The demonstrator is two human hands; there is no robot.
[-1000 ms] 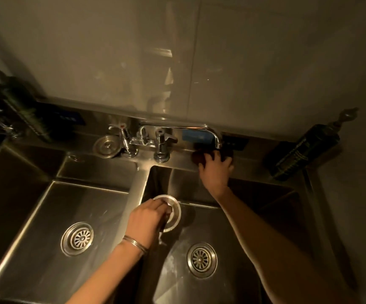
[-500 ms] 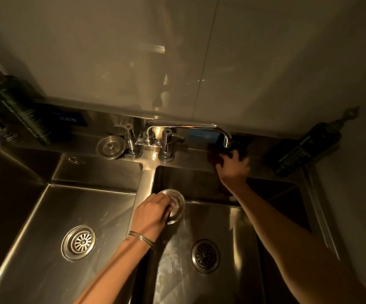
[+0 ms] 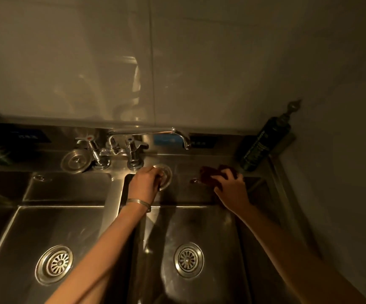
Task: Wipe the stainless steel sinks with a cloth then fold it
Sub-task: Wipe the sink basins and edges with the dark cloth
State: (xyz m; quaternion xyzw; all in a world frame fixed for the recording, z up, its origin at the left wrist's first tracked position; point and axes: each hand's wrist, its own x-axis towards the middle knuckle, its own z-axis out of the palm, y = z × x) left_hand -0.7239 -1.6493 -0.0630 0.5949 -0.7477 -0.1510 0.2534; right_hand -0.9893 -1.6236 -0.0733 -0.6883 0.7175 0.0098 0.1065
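The right hand presses a dark red cloth against the back ledge of the steel sinks, fingers curled over its near edge so that most of the cloth bunches out beyond the fingertips, toward the wall and a little toward the faucet. The grip is narrow, closed on the cloth. Just past the hand, in the corner, a dark pump bottle leans against the wall, close to the cloth but apart from it.

The left hand, a bangle at its wrist, holds a round metal drain stopper by its near side, fingers closed on it; the stopper sits at the ledge just beyond the knuckles, below the faucet handles. A second stopper lies on the ledge further left, well apart from that hand.

Both basins lie nearer the person than the hands. The right basin holds only its drain strainer, and the left basin its own strainer; no loose item shows in either.

Half a second ago the left hand held the stopper lower, over the near wall of the right basin; it has since carried it up to the ledge. The right hand has slid with the cloth from under the spout toward the bottle.
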